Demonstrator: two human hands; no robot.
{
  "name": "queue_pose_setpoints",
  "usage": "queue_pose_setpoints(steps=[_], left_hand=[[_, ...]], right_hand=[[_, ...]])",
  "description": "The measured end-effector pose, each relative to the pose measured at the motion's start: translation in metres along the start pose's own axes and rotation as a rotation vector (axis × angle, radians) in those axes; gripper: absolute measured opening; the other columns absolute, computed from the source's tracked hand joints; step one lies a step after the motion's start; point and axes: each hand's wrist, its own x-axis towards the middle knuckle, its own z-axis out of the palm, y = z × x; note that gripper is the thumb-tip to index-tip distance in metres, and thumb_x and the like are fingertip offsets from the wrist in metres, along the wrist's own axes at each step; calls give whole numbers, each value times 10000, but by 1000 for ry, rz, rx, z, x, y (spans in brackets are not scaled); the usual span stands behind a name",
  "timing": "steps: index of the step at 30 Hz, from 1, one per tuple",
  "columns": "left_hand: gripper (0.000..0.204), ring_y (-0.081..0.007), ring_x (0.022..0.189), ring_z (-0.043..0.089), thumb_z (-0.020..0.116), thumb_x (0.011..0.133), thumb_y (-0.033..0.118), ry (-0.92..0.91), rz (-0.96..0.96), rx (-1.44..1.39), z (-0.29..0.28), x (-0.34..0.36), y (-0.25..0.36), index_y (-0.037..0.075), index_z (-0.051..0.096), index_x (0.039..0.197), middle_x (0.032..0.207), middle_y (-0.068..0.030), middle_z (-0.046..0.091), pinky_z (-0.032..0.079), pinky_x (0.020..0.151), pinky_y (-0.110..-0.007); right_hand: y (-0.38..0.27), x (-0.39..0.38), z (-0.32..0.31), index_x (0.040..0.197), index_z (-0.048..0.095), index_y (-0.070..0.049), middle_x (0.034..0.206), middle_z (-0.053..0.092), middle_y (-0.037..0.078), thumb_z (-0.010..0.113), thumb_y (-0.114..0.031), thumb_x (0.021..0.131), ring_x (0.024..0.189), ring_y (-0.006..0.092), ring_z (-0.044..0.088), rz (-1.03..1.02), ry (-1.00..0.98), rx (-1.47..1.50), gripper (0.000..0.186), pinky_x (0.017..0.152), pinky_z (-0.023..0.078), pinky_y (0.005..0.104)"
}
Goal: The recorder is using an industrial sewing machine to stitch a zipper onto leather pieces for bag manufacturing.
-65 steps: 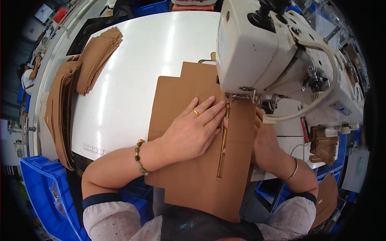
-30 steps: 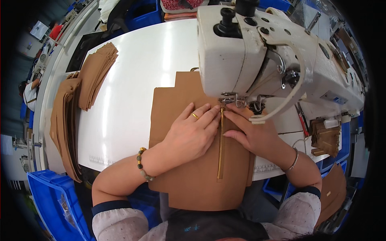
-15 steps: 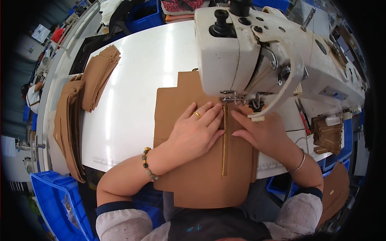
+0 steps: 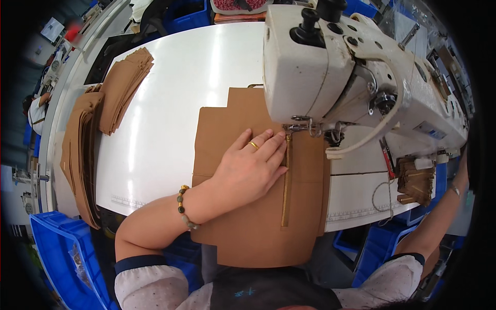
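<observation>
My left hand (image 4: 252,166) lies flat on a brown panel (image 4: 248,243) with notched corners, fingers stretched out and holding nothing. Its fingertips touch the panel beside a brass-toothed zipper (image 4: 285,201) that runs lengthwise down it. The zipper's far end meets the presser foot (image 4: 295,128) of a white sewing machine (image 4: 305,67). Out at the far right, past the end of the machine, is my right hand (image 4: 462,169); only the part above its braceleted wrist shows, and its fingers are hidden in the dark rim.
Two stacks of brown panels (image 4: 124,90) (image 4: 80,155) lie at the table's left. Red-handled snips (image 4: 388,164) and a bundle of brown zippered pieces (image 4: 416,182) are right of the machine. Blue bins (image 4: 67,253) stand below the table edge.
My right hand has left the panel and swung out to the far right, beyond the machine. My left hand stays on the panel. The whole view has shifted slightly.
</observation>
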Motion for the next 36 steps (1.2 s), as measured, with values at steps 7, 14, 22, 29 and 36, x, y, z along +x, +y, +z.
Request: queue_pose_setpoints(steps=[7, 14, 22, 29, 36], left_hand=[[453, -284, 1290, 597, 720, 935, 293, 6, -25, 19, 0, -2, 1, 13, 666, 1287, 1359, -113, 633, 488, 1083, -506], [516, -289, 1320, 573, 707, 942, 364, -11, -48, 16, 1, -2, 6, 3, 654, 1307, 1384, -111, 615, 476, 1093, -517], [621, -311, 1330, 568, 663, 952, 479, -32, -23, 31, 0, -2, 8, -31, 668, 1306, 1414, -153, 617, 437, 1113, -544], [614, -302, 1266, 589, 705, 920, 475, -11, 2, 88, -3, -1, 8, 2, 654, 1307, 1233, -126, 636, 451, 1099, -516], [641, -296, 1193, 608, 700, 917, 484, -19, 4, 102, -4, 1, 6, 1, 638, 1333, 1227, -115, 631, 456, 1093, -514]], right_hand=[[77, -22, -14, 1345, 612, 14, 1347, 652, 140, 559, -306, 1096, 1199, 279, 644, 162, 42, 207, 409, 1023, 530, 427], [73, -68, 14, 1352, 608, 12, 1333, 668, 139, 559, -294, 1093, 1208, 246, 646, 103, 156, 74, 404, 1049, 510, 405], [-59, -273, 178, 1150, 702, 78, 1064, 736, 154, 589, -78, 1051, 895, 208, 683, -772, -127, -505, 216, 797, 543, 317], [-100, -369, 318, 870, 708, -67, 751, 637, 103, 772, -174, 880, 650, 314, 632, -734, -1090, -744, 125, 561, 469, 418], [-79, -376, 359, 952, 762, -68, 847, 727, 107, 671, -211, 967, 729, 334, 678, -569, -1032, -595, 170, 656, 519, 427]])
